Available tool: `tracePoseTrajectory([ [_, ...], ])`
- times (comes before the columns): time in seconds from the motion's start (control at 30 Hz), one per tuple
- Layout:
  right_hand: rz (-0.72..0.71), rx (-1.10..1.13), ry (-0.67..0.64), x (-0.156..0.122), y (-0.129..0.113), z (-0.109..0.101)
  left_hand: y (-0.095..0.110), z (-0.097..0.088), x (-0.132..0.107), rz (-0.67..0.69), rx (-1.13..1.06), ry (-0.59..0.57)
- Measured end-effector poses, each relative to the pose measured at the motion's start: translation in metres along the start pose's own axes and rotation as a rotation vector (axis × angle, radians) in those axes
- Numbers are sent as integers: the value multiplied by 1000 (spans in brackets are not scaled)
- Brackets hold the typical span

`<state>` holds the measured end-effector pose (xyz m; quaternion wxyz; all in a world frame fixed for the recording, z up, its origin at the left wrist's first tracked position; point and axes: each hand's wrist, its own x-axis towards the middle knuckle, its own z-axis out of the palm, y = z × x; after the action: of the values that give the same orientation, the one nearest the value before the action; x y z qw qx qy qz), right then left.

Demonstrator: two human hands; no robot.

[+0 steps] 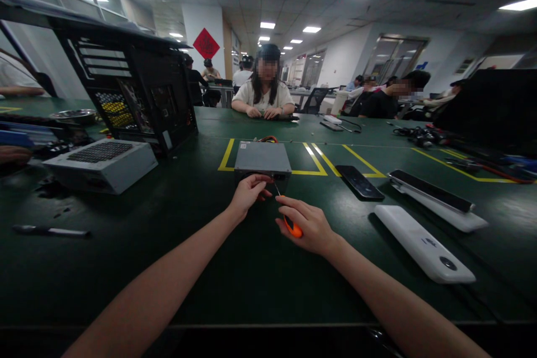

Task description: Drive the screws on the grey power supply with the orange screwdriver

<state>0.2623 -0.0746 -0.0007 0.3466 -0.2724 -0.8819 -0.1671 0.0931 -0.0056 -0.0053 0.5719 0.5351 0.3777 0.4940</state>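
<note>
A grey metal computer power supply (263, 158) lies on the green table in front of me, coloured wires showing behind it. My right hand (308, 225) grips the orange handle of a screwdriver (294, 228). Its thin shaft points up and away, with the tip close to the near side of the power supply. My left hand (249, 196) is at that same near side, fingers drawn together beside the screwdriver tip. Whatever those fingers pinch, if anything, is too small to make out.
Left of me are a second power supply (103, 162), a black computer case (138, 78), a metal bowl (74, 116) and a pen (51, 231). On the right lie a phone (359, 182) and a white device (423, 243). A person (263, 95) sits opposite.
</note>
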Motion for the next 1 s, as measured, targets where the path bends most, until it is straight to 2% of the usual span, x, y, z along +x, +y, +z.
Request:
tracePoseTrajectory([
  [0.17, -19, 15, -40, 0, -3, -3, -2, -2, 1, 65, 113, 42],
  [0.33, -82, -126, 45, 3, -7, -3, -9, -5, 3, 195, 292, 43],
  [0.4, -109, -135, 69, 4, -9, -3, -10, -6, 1, 311, 456, 67],
  [0.57, -130, -77, 3, 5, -15, -6, -3, -6, -6, 779, 1007, 147],
  [0.63, -138, -63, -21, 5, -17, -7, 0, -6, -6, 882, 1154, 165],
  [0.73, -132, -89, 5, 7, -19, -6, 1, -8, -4, 909, 1289, 190],
  [0.9, -106, -95, 94, 14, -18, 0, 0, -12, 0, 843, 1379, 176],
  [1.0, -144, -110, 35, 17, -17, -2, 2, -12, 1, 822, 1401, 188],
])
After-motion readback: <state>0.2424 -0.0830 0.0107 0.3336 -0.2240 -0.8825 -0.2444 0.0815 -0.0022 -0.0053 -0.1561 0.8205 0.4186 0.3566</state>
